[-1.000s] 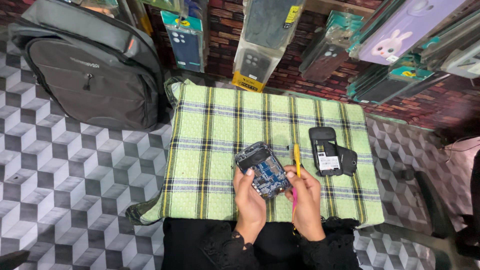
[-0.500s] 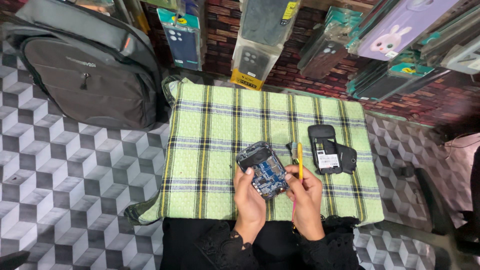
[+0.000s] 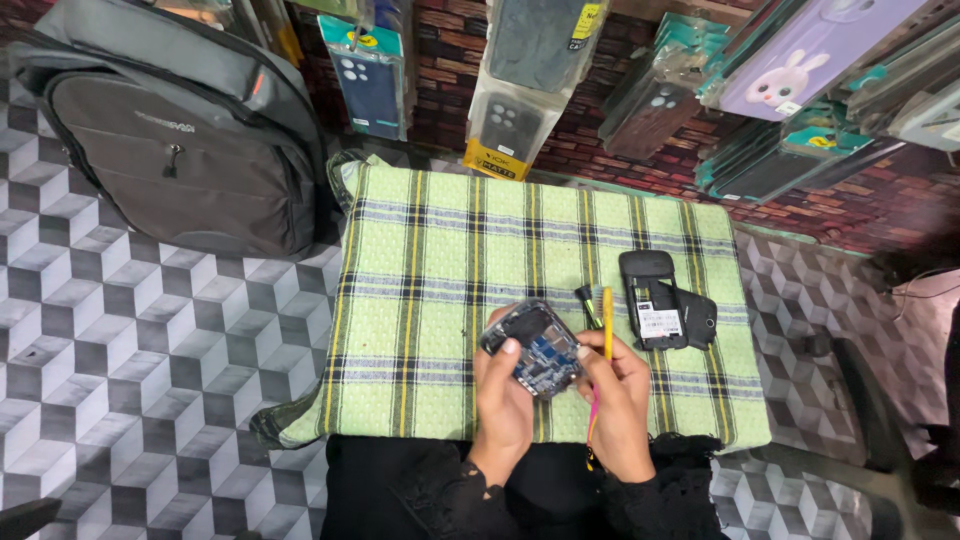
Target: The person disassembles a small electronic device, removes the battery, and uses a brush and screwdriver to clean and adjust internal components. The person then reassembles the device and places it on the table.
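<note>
My left hand (image 3: 503, 400) grips an opened small phone body (image 3: 533, 347) with a blue circuit board showing, held above a green plaid cloth (image 3: 430, 280). My right hand (image 3: 618, 405) touches the phone's right side and also holds a thin yellow and pink tool (image 3: 606, 325) that points away from me. A second dark tool tip (image 3: 584, 300) lies on the cloth just beyond the phone. To the right on the cloth rest a black phone shell with a white label (image 3: 650, 298) and a black back cover (image 3: 698, 318) beside it.
A grey backpack (image 3: 185, 140) stands at the upper left on the cube-patterned floor (image 3: 130, 350). Packaged phone cases (image 3: 510, 110) hang along a brick wall at the top. A dark object (image 3: 870, 400) sits at the cloth's right.
The yellow tool's tip has tilted slightly and both hands shifted a little on the phone body. The parts on the cloth stay where they were.
</note>
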